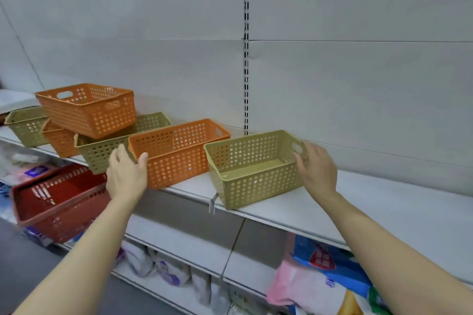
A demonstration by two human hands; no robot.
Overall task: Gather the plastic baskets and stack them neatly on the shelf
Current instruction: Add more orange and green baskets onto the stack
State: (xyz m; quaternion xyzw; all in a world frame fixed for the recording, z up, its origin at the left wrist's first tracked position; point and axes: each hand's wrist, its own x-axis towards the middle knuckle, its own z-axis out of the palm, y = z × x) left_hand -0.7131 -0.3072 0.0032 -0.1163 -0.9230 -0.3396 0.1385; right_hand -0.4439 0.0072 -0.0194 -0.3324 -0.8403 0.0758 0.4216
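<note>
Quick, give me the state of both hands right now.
Left hand: open, thumb over the near-left corner of the orange basket, not clearly gripping.
Right hand: open, fingers at the right end of the green basket, by its handle slot.

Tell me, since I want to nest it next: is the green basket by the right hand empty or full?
Empty. The green basket stands upright on the shelf, and its bare floor shows through the open top.

Both forearms bare to the frame edge, left hand [126, 174] and right hand [317, 169] without gloves, rings or watch.
</note>
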